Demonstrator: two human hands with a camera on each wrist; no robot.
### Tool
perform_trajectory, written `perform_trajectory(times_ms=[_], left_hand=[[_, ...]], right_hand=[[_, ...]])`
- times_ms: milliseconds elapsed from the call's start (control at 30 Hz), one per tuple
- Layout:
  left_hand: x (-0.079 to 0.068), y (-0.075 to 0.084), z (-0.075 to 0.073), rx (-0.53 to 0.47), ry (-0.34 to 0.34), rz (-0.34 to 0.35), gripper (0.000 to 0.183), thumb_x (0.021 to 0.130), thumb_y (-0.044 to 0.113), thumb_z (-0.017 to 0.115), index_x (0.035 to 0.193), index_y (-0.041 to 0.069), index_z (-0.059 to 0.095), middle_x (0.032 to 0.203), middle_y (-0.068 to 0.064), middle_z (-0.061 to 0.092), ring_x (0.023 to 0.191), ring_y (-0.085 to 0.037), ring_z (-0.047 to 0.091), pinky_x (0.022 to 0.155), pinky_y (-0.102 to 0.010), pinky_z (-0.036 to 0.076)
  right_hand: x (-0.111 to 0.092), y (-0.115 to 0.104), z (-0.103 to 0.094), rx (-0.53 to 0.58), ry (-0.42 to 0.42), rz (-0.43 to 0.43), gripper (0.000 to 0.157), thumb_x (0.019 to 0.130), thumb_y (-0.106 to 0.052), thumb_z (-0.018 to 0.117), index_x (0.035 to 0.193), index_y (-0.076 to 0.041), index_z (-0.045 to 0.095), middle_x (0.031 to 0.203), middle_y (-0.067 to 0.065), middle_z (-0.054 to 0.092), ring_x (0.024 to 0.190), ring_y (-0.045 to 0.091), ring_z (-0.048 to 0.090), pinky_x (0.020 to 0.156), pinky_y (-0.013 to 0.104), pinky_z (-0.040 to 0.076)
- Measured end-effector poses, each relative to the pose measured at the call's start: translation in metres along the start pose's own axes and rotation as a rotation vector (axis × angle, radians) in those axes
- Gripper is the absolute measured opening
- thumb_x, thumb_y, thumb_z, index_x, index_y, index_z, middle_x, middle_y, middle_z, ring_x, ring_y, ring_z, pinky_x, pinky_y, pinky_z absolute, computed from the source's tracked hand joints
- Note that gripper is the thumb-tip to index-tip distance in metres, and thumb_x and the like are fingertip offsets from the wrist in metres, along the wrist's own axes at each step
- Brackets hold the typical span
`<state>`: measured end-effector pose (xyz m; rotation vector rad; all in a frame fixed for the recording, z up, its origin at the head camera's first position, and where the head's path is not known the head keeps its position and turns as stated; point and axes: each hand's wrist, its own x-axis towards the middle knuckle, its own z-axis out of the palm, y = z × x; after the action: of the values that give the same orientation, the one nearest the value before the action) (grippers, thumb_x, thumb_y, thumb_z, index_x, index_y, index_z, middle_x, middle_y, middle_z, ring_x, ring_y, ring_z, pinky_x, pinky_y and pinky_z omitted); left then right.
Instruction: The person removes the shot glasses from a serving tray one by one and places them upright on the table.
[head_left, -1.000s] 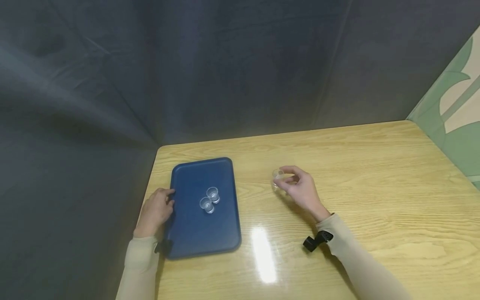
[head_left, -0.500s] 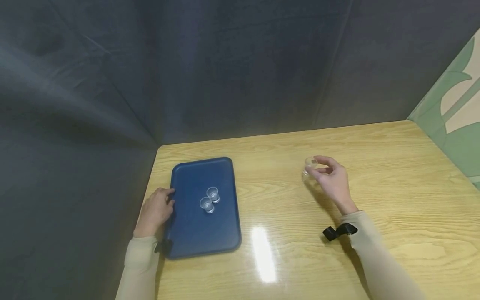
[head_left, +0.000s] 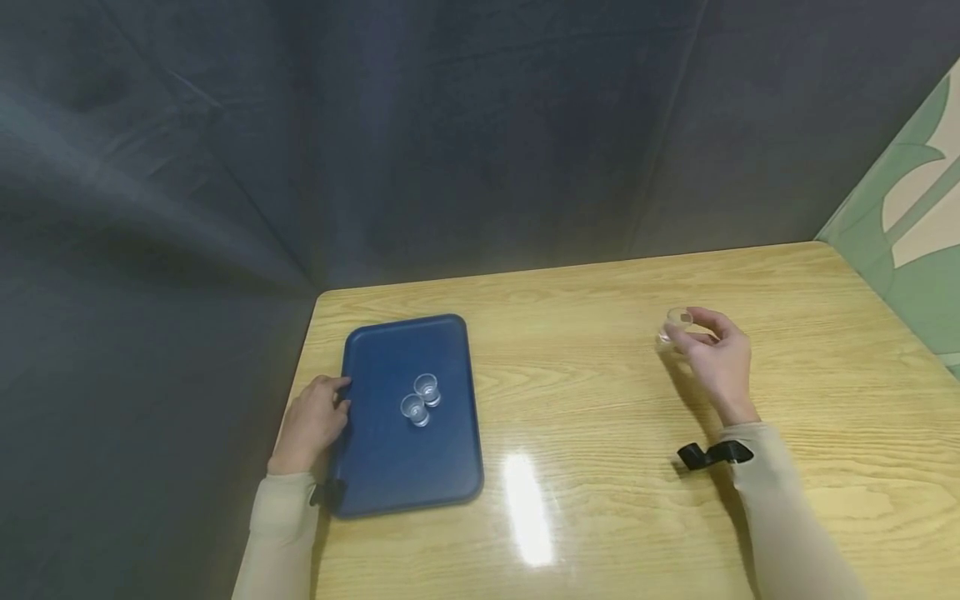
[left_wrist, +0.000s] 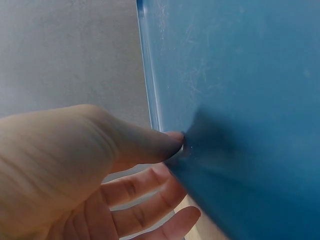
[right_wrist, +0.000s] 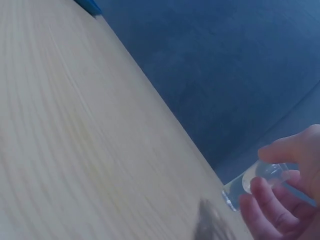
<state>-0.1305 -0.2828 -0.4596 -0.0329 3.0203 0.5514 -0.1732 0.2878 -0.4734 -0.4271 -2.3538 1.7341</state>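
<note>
A small clear shot glass (head_left: 679,316) is pinched between the thumb and fingers of my right hand (head_left: 716,358), over the right half of the table. The right wrist view shows the fingertips round this glass (right_wrist: 270,173), its base close to the wood. My left hand (head_left: 311,423) grips the left rim of a blue tray (head_left: 405,467); in the left wrist view the thumb (left_wrist: 145,142) lies over the tray's edge and the other fingers curl beside and below it. Two more clear shot glasses, one nearer (head_left: 416,410) and one farther (head_left: 427,390), stand side by side on the tray.
The wooden table (head_left: 585,517) stretches to the right of the tray. Dark cloth (head_left: 480,142) hangs along the back and left edges, and a green leaf-patterned panel (head_left: 915,208) stands at the right. A black wrist camera (head_left: 712,454) sits on the right sleeve.
My right hand has moved steadily right and slightly away across the table, carrying the shot glass farther from the tray. The left hand, the tray and its two glasses have stayed in place.
</note>
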Motion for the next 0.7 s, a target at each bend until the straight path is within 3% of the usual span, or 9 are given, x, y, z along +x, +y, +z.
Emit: perform_trajectory(times_ms=[333,700], left_hand=[[-0.001,0.001,-0.002,0.010,-0.006,0.005,0.042,0.100,0.007,0.063,0.140,-0.006,0.064,0.131,-0.031,0.066,0.109,-0.045,0.068,0.093,-0.062,0.054],[0.000,0.001,-0.002,0.007,-0.007,0.002,0.042,0.100,0.007,0.063,0.140,-0.006,0.064,0.133,-0.031,0.065,0.107,-0.043,0.068,0.091,-0.061,0.055]], right_hand=[[0.006,0.008,-0.006,0.014,0.004,0.066,0.062,0.098,-0.021,0.078,0.151,0.000,0.054,0.117,-0.023,0.061,0.081,-0.012,0.069,0.070,0.014,0.059],[0.007,0.010,-0.008,-0.058,-0.008,0.029,0.063,0.098,-0.029,0.078,0.150,-0.002,0.055,0.122,-0.022,0.059,0.076,-0.004,0.072,0.067,0.015,0.057]])
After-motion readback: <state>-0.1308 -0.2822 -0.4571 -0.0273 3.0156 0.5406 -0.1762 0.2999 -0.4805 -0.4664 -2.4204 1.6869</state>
